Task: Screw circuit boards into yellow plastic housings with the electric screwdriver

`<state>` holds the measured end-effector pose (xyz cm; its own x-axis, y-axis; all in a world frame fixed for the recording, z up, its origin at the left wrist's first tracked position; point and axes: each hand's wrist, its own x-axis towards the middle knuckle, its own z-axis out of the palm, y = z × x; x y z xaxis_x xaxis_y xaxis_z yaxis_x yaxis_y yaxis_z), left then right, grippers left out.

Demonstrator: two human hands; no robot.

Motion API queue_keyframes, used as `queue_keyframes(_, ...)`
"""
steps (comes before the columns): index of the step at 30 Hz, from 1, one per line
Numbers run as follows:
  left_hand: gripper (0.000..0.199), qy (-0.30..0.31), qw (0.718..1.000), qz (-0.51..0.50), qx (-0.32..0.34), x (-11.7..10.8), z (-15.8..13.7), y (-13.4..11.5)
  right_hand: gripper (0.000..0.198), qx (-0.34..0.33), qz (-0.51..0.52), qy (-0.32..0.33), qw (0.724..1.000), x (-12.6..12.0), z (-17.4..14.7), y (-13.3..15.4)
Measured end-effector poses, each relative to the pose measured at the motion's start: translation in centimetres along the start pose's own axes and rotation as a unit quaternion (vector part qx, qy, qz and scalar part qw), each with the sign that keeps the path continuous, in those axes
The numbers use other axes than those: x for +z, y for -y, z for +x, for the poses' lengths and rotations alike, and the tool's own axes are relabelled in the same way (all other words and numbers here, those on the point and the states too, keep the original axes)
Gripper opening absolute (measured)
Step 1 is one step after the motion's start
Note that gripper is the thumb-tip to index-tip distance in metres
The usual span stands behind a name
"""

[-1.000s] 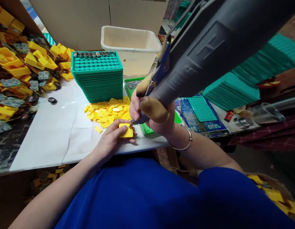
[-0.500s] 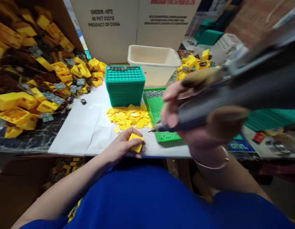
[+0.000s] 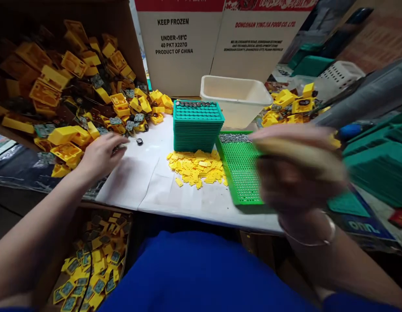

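My left hand (image 3: 103, 156) is at the right edge of a heap of yellow plastic housings (image 3: 66, 152), fingers curled and thumb close to them. Something small and greyish shows between the fingertips, too hidden to name. A thin wire runs from there to a small black round part (image 3: 139, 141) on the white sheet. My right hand (image 3: 300, 169) is raised over the right side of a green perforated tray (image 3: 243, 169) and smeared by motion, so its fingers cannot be read. Behind it slants a blurred grey tubular thing (image 3: 366, 95).
Small yellow flat pieces (image 3: 197, 169) lie before a stack of teal trays (image 3: 198, 130). A white plastic tub (image 3: 236, 97) stands behind. More yellow housings (image 3: 290, 104) sit at right. Below the table's left front, a carton (image 3: 127, 242) holds yellow parts with grey boards.
My left hand has moved left from the table's front edge to the housing heap, and the yellow block is gone from it. The screwdriver is no longer clearly visible in my right hand.
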<state>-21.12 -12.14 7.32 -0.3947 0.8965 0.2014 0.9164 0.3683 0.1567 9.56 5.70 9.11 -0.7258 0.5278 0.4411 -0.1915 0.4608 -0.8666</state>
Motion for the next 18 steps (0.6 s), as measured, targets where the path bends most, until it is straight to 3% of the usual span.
queue_keyframes(1,0.039,0.001,0.998,0.062,0.003,0.2,1.9,0.4,0.012,-0.085,-0.088,0.002,0.992,2.0,1.0,-0.2)
queue_keyframes(2,0.04,-0.004,0.997,0.081,-0.007,0.3,3.6,0.8,0.015,-0.134,-0.158,0.043,0.977,4.3,2.2,-0.6)
queue_keyframes(3,0.042,-0.001,0.996,0.092,-0.012,0.5,5.1,1.3,0.021,-0.134,-0.223,0.115,0.959,6.6,3.7,-1.2)
queue_keyframes(6,0.045,0.017,0.99,0.137,-0.037,1.1,8.2,2.8,0.031,-0.046,-0.369,0.264,0.89,13.2,8.7,-4.2)
queue_keyframes(9,0.047,0.046,0.982,0.178,-0.031,1.8,9.3,3.9,0.033,0.009,-0.416,0.272,0.868,17.6,12.7,-7.1)
queue_keyframes(13,0.043,0.051,0.978,0.203,-0.008,1.9,9.2,4.8,0.032,0.017,-0.419,0.272,0.866,19.7,14.9,-9.0)
queue_keyframes(18,0.037,0.043,0.971,0.232,0.03,1.1,8.4,5.3,0.029,0.011,-0.408,0.275,0.87,18.6,14.5,-8.1)
